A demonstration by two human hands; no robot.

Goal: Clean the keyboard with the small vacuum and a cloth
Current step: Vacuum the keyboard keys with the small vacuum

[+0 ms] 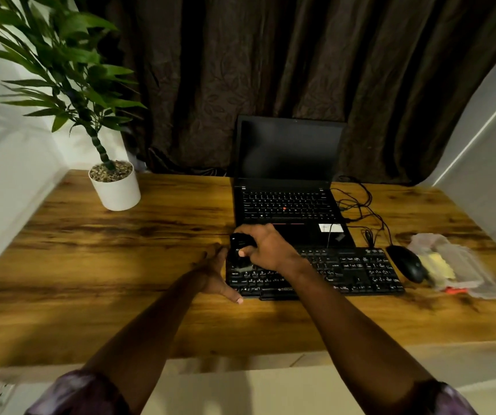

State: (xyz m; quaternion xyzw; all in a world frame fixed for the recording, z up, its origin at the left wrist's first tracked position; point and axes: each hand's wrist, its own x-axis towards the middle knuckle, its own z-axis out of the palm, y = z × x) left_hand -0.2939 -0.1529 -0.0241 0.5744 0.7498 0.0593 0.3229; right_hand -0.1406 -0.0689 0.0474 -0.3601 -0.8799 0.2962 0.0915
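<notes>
Curled around the small black vacuum (239, 250), my right hand (266, 245) held it upright, its lower end on the keys at the left end of the black keyboard (357, 271), which lay on the wooden desk (121, 265) just before the open laptop (288, 181). My left hand (215, 274) was spread, straight fingers along the keyboard's left edge and the thumb at its front corner. Right of the keyboard lay a black mouse (407, 263) and a clear plastic bag (465, 265) with something yellow inside.
</notes>
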